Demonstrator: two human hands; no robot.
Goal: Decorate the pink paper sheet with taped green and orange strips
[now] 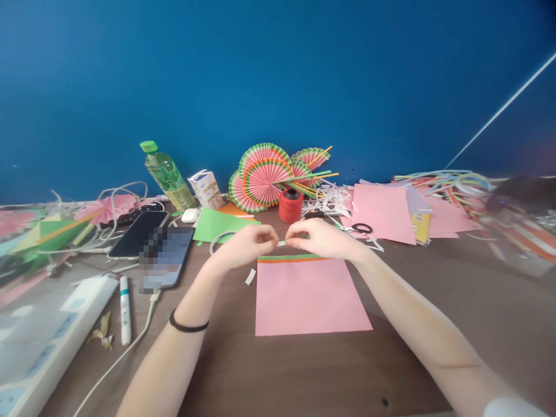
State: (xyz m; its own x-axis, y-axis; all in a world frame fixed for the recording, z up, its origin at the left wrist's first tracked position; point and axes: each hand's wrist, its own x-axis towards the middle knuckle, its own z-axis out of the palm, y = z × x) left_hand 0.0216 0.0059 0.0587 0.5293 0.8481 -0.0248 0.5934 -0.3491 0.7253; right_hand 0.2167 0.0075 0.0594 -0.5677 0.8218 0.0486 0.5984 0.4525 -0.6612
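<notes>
Between my two hands a narrow pale strip is stretched, likely tape, though its kind is hard to make out. My left hand pinches its left end, and my right hand pinches the right end. Just below them lies a flat pink sheet of paper with orange and green bands along its far edge. Part of a pale ring, perhaps a tape roll, shows behind my left wrist. A small white scrap rests left of the pink sheet.
Pleated paper fans lean against the blue wall behind a red thread spool. Black-handled scissors lie beside pink sheets. Leftward are a green paper, phones, a marker, a bottle and a power strip.
</notes>
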